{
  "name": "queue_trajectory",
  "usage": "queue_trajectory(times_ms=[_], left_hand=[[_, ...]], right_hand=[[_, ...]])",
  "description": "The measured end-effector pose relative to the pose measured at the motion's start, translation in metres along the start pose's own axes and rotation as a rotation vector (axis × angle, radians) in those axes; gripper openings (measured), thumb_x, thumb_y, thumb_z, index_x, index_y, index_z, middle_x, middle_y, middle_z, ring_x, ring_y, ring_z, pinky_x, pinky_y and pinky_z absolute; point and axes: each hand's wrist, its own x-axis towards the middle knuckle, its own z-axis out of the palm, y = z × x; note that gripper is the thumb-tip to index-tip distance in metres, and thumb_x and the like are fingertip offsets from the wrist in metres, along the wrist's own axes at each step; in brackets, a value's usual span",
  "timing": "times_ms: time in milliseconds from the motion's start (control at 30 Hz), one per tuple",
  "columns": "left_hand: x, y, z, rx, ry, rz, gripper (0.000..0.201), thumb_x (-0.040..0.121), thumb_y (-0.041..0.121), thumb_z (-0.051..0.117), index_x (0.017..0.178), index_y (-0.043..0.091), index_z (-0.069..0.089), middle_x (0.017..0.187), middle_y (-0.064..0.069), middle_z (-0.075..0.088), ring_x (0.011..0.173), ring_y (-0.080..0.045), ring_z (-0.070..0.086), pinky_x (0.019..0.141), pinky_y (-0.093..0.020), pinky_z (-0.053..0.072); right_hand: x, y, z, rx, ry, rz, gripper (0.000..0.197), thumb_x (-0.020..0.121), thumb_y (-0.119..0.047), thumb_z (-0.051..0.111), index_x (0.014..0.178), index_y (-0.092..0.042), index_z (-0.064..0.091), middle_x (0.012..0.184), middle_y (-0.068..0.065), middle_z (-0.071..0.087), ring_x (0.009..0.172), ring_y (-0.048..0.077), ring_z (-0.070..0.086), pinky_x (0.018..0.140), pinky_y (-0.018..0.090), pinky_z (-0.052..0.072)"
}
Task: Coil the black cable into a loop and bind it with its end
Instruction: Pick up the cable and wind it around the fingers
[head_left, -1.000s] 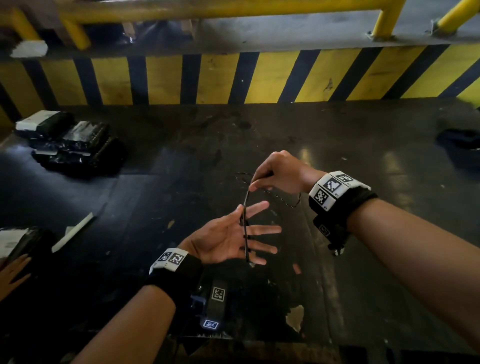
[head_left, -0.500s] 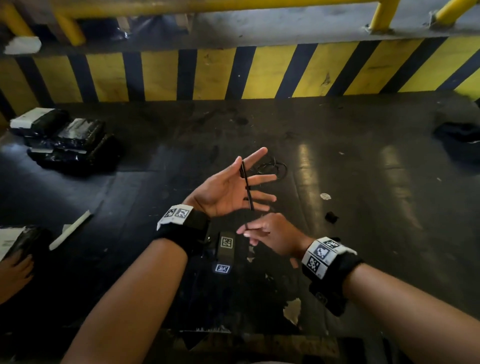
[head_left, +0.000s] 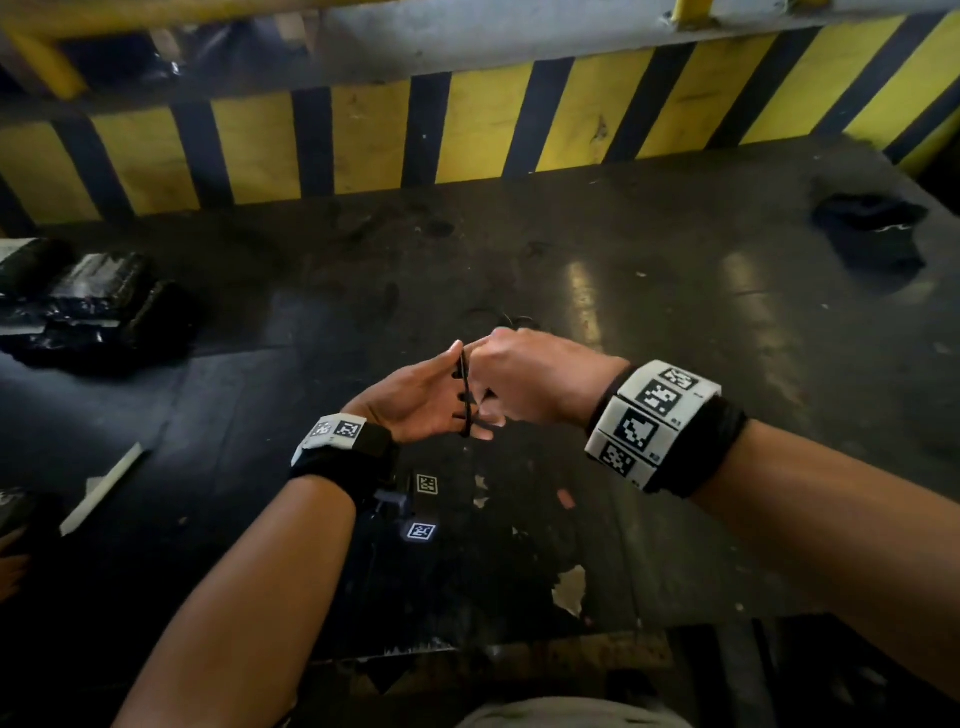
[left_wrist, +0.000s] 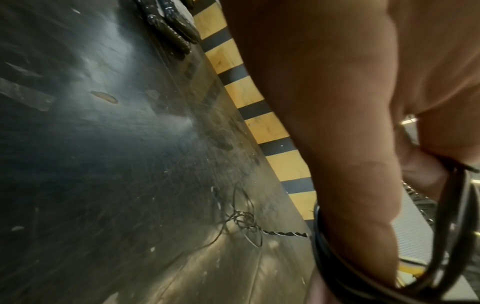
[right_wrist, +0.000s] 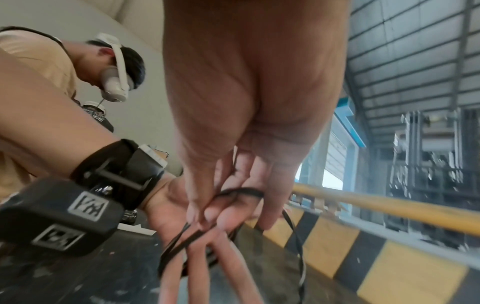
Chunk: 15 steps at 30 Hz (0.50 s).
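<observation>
Black cable (head_left: 466, 395). Barrier (head_left: 467, 130): alternating yellow and black diagonal stripes. Wristbands (head_left: 652, 423): white with black square-code markers. Work surface (head_left: 623, 322): dark grey, scuffed. Rail (right_wrist: 389, 207): yellow.

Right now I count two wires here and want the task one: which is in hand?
The black cable, looped around the left hand's straight fingers and pinched by the right hand. The twisted black-and-white wire lies untouched on the table.

Left hand (head_left: 415, 402) flat, fingers straight; right hand (head_left: 535, 382) curled, pinching.
</observation>
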Motion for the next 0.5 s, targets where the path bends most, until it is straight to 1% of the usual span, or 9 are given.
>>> queue_trajectory(times_ms=[33,100,133,167,200,267,367,433,500], left_hand=[[0.000,0.003,0.003,0.026,0.005,-0.009,0.060,0.102,0.050,0.041,0.153,0.017,0.040,0.153,-0.031,0.040,0.133,-0.057,0.039,0.112,-0.073,0.024],[-0.003,0.008,0.009,0.047,0.011,-0.012,0.073,0.091,0.053,0.062,0.149,0.012,0.046,0.149,-0.029,0.045,0.124,-0.054,0.049,0.108,-0.066,0.036],[-0.005,0.010,0.013,0.035,0.007,-0.022,0.076,0.086,0.053,0.069,0.146,0.012,0.050,0.149,-0.026,0.045,0.121,-0.051,0.052,0.107,-0.065,0.037],[-0.005,0.010,0.014,0.015,0.001,-0.040,0.076,0.084,0.053,0.072,0.145,0.014,0.051,0.153,-0.024,0.042,0.120,-0.049,0.052,0.108,-0.067,0.034],[-0.006,0.009,0.014,-0.003,-0.007,-0.060,0.075,0.084,0.052,0.072,0.147,0.017,0.050,0.158,-0.022,0.038,0.120,-0.049,0.050,0.110,-0.069,0.030],[-0.007,0.004,0.014,0.001,-0.067,-0.089,0.069,0.092,0.052,0.060,0.153,0.026,0.041,0.162,-0.021,0.030,0.124,-0.048,0.045,0.112,-0.070,0.024],[-0.010,-0.002,0.014,-0.019,-0.172,-0.075,0.057,0.101,0.050,0.037,0.156,0.035,0.035,0.163,-0.020,0.030,0.132,-0.051,0.038,0.114,-0.072,0.019],[-0.014,-0.002,0.015,-0.045,-0.205,-0.061,0.055,0.103,0.049,0.031,0.156,0.034,0.035,0.161,-0.021,0.033,0.137,-0.057,0.030,0.115,-0.073,0.017],[-0.018,-0.003,0.014,-0.043,-0.231,-0.054,0.055,0.104,0.047,0.028,0.156,0.031,0.034,0.161,-0.023,0.032,0.141,-0.061,0.022,0.114,-0.075,0.015]], right_hand=[[0.001,-0.001,-0.006,-0.046,0.001,0.004,0.028,0.090,-0.011,0.060,0.066,-0.022,0.051,0.071,-0.004,0.055,0.060,0.020,0.060,0.054,0.031,0.047],[0.002,-0.004,-0.019,-0.131,-0.004,0.019,0.020,0.088,-0.010,0.061,0.072,-0.021,0.056,0.066,-0.005,0.045,0.056,0.021,0.052,0.052,0.028,0.039],[0.001,-0.006,-0.027,-0.155,-0.003,0.028,0.017,0.087,-0.009,0.062,0.074,-0.020,0.060,0.066,-0.004,0.044,0.054,0.021,0.050,0.051,0.027,0.037],[0.002,-0.005,-0.035,-0.165,0.010,0.034,0.015,0.086,-0.010,0.062,0.075,-0.019,0.062,0.066,-0.004,0.044,0.053,0.020,0.049,0.050,0.026,0.035],[0.003,-0.005,-0.042,-0.172,0.030,0.035,0.013,0.084,-0.011,0.063,0.074,-0.018,0.064,0.067,-0.003,0.045,0.052,0.018,0.048,0.048,0.026,0.034],[0.006,0.000,-0.056,-0.176,0.070,0.038,0.004,0.079,-0.014,0.070,0.077,-0.016,0.071,0.070,-0.002,0.051,0.053,0.019,0.050,0.049,0.025,0.035],[0.017,0.016,-0.068,-0.091,0.102,0.018,0.007,0.076,-0.023,0.081,0.082,-0.025,0.081,0.074,-0.007,0.064,0.060,0.018,0.063,0.052,0.027,0.047],[0.027,0.026,-0.066,-0.026,0.089,-0.033,0.007,0.077,-0.026,0.081,0.083,-0.029,0.083,0.080,-0.008,0.074,0.068,0.016,0.070,0.062,0.034,0.059],[0.037,0.038,-0.057,0.018,0.091,-0.104,0.008,0.080,-0.029,0.079,0.087,-0.030,0.083,0.087,-0.009,0.079,0.078,0.014,0.074,0.074,0.041,0.062]])
